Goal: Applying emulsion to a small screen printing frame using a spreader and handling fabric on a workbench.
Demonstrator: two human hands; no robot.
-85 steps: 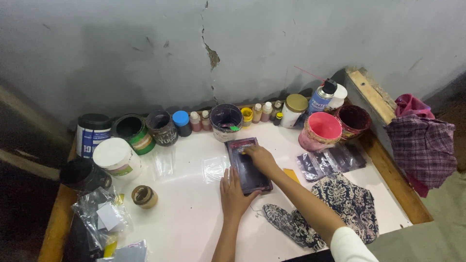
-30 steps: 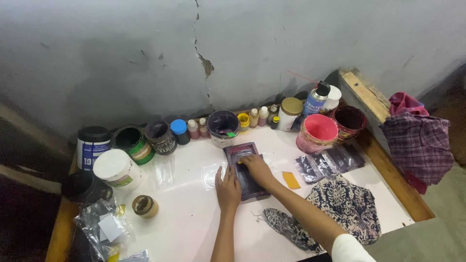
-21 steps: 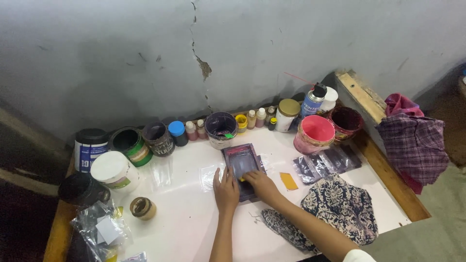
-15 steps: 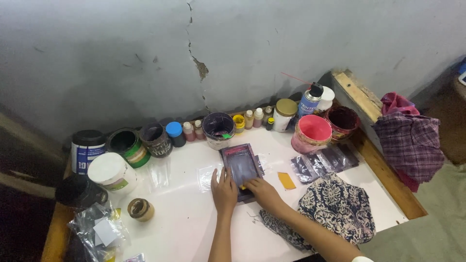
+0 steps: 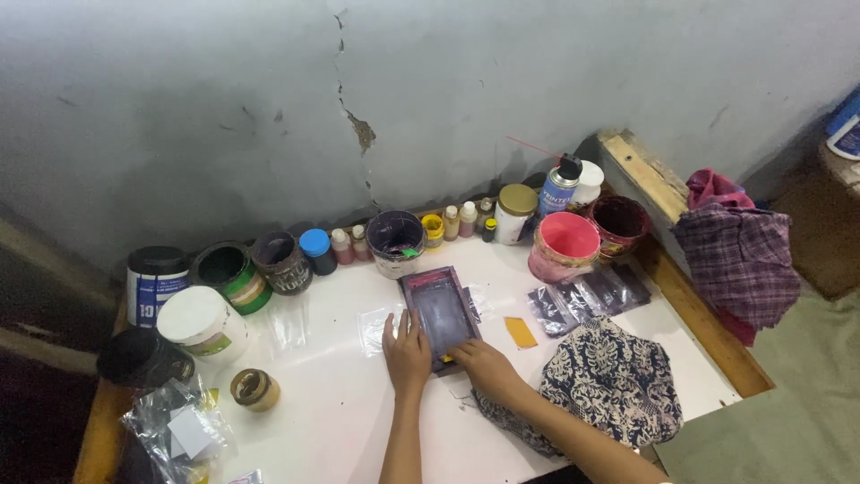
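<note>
A small dark purple rectangular frame [image 5: 439,309] lies flat on the white tabletop [image 5: 331,412]. My left hand [image 5: 408,351] rests flat with fingers spread against the frame's near left edge. My right hand [image 5: 479,363] presses on the frame's near right corner, fingers extended. Neither hand lifts the frame. A clear plastic piece [image 5: 374,328] lies under and left of the frame. A small orange square [image 5: 520,332] sits just right of it.
Paint tubs, jars and small bottles line the cracked wall, among them a purple-stained pot [image 5: 395,242] and a pink tub [image 5: 564,246]. Patterned cloth [image 5: 614,381] lies right of my arm, plaid cloth [image 5: 739,260] hangs off the wooden edge. Plastic bags [image 5: 175,426] sit at left.
My right hand has slid from the frame's top down to its near right corner. The left hand stays at the near left edge. The view has shifted slightly.
</note>
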